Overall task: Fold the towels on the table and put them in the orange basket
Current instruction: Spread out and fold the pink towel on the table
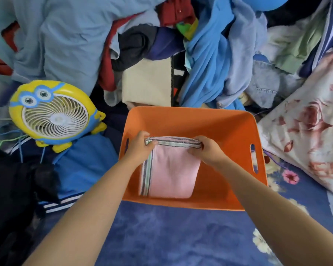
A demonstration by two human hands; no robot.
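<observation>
- Pink towel [171,175]: folded into a neat rectangle, striped border along its left and far edges, inside the orange basket [215,121] with its near end low toward the basket floor and its far edge raised.
- Left hand [140,146]: fingers curled round the towel's far left corner, pinching the striped hem.
- Right hand [206,150]: fingers curled over the far right corner, gripping the same hem.
- Stage, as a judgement: folding of this towel done, placing nearly done; release and withdrawal of both hands left.
- Basket contents: only this one towel visible; bare orange floor to its right and orange wall beyond it; handle slots in the left and right walls.
- Remaining towels: impossible to count; possibly among the heaped cloth [210,60] beyond the basket, though no item there clearly reads as a towel.
- Basket position: on a blue flowered cover [161,237], just in front of the heap.
- Beige folded cloth [148,81]: just behind the basket's far rim.
- Yellow-and-blue fan [54,114]: left of the basket, apart from it.
- Floral pillow [306,131]: right of the basket, near its right wall.
- Dark garments [17,179]: at the near left, well apart from the towel.
</observation>
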